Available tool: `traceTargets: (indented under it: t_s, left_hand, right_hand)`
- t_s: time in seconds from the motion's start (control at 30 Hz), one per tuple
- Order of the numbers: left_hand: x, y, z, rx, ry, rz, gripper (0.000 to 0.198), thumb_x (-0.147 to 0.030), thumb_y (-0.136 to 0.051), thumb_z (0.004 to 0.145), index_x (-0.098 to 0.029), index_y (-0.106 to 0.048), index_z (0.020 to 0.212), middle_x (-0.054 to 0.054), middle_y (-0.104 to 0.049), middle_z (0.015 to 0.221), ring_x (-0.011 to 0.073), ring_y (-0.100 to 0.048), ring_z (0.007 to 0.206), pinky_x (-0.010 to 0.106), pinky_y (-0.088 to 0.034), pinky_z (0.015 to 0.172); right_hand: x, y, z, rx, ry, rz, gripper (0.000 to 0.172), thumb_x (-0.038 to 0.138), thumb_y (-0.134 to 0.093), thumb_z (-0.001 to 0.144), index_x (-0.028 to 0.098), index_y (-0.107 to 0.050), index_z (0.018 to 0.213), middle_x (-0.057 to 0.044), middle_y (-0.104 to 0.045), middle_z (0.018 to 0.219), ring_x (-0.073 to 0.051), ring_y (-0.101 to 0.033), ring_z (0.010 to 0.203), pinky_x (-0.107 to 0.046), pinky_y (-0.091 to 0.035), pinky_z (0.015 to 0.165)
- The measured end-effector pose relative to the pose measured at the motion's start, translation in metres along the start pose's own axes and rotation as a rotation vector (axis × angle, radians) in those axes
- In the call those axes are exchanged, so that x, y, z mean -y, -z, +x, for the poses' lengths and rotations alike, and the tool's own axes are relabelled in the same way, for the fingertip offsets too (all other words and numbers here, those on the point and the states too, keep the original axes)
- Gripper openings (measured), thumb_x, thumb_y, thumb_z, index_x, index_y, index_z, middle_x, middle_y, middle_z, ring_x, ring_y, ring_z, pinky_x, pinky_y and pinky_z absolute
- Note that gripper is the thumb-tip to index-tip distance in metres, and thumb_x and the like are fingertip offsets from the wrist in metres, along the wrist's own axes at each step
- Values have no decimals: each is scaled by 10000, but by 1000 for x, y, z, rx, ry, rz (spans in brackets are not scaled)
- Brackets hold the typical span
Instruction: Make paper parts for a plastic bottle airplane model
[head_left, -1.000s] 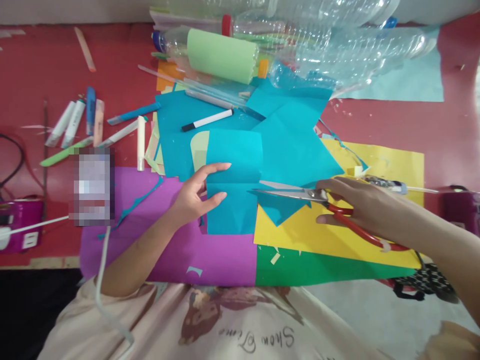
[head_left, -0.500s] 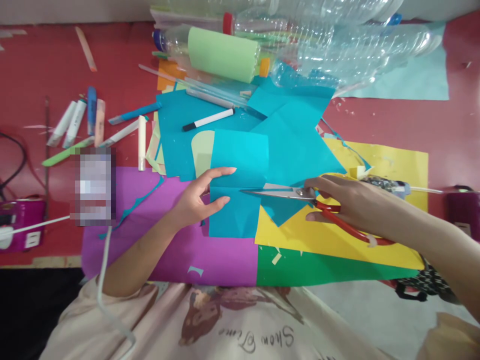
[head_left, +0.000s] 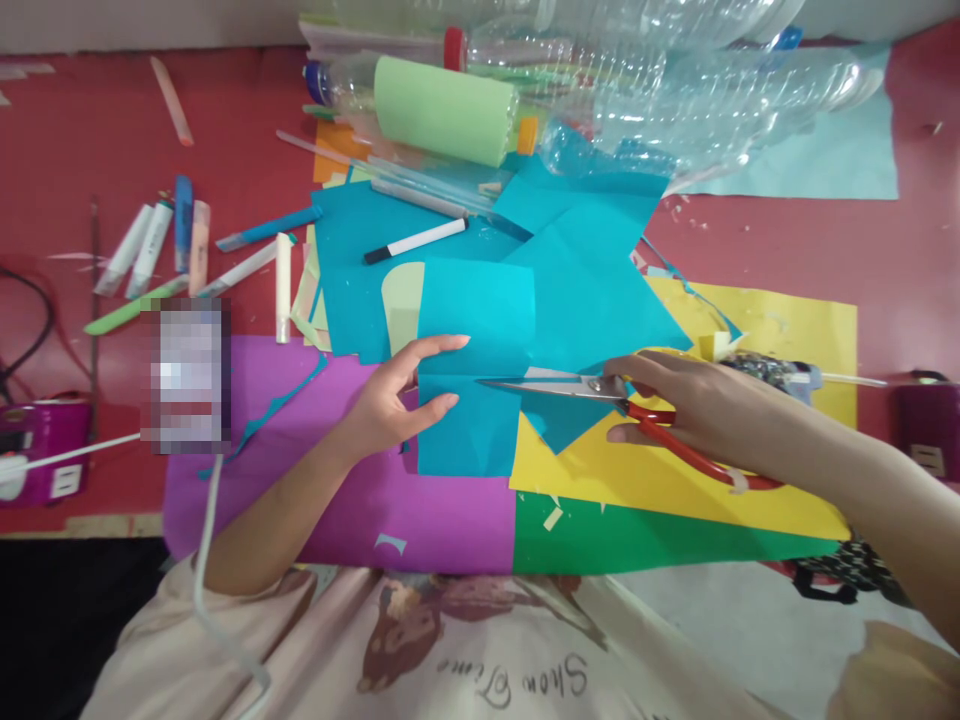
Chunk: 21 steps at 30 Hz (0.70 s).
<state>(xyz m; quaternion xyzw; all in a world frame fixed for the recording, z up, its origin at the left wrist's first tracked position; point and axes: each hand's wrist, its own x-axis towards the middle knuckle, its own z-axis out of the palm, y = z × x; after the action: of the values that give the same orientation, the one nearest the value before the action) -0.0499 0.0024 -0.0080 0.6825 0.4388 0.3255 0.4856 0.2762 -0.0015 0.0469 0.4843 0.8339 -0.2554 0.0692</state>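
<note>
A blue sheet of paper (head_left: 474,310) lies in front of me, with a slit running in from its right edge. My left hand (head_left: 397,395) grips the sheet's left edge, thumb and forefinger on top and the other fingers partly hidden beneath. Red-handled scissors (head_left: 559,386) are in my right hand (head_left: 675,405), fingers wrapped about the handles. Their blades point left and lie along the slit, tips near the middle of the sheet. Under the scissors a pointed blue paper corner (head_left: 556,430) shows over the yellow sheet (head_left: 600,465).
Clear plastic bottles (head_left: 720,100) lie across the back, beside one wrapped in light green paper (head_left: 442,110). A black-capped marker (head_left: 416,241) rests on more blue paper. Several markers (head_left: 150,248) and a blurred phone-like device (head_left: 189,375) are at left. Purple (head_left: 450,525) and green sheets (head_left: 637,530) lie nearest me.
Both hands, the blue sheet and the scissors have shifted very slightly left. Both grips stay the same.
</note>
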Motion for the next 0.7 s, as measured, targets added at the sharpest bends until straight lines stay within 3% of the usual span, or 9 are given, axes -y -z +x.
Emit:
traceTargets:
  t_s: [0.27, 0.47, 0.7]
  left_hand:
    - [-1, 0, 1, 9, -12, 51, 521, -476, -625, 834, -253, -551, 1299, 63, -614, 1318, 249, -569, 1226, 331, -508, 1003]
    - [-1, 0, 1, 29, -36, 58, 503, -449, -612, 856, -250, -540, 1313, 59, -603, 1338, 251, -561, 1247, 356, -481, 1047]
    - [-2, 0, 2, 40, -30, 42, 515, -451, -611, 863, -258, -525, 1334, 56, -585, 1367, 252, -542, 1275, 359, -468, 1069]
  right_hand:
    - [4, 3, 1, 25, -19, -28, 742, 777, -288, 846, 197, -590, 1194, -147, -701, 938, -280, -688, 706, -373, -510, 535]
    - [7, 6, -1, 60, -33, -50, 615, 692, -364, 888, 200, -594, 1176, -143, -702, 971, -276, -688, 705, -345, -482, 530]
    - [4, 4, -3, 0, 5, -80, 627, 720, -314, 884, 235, -628, 1129, -117, -720, 888, -250, -676, 621, -298, -414, 449]
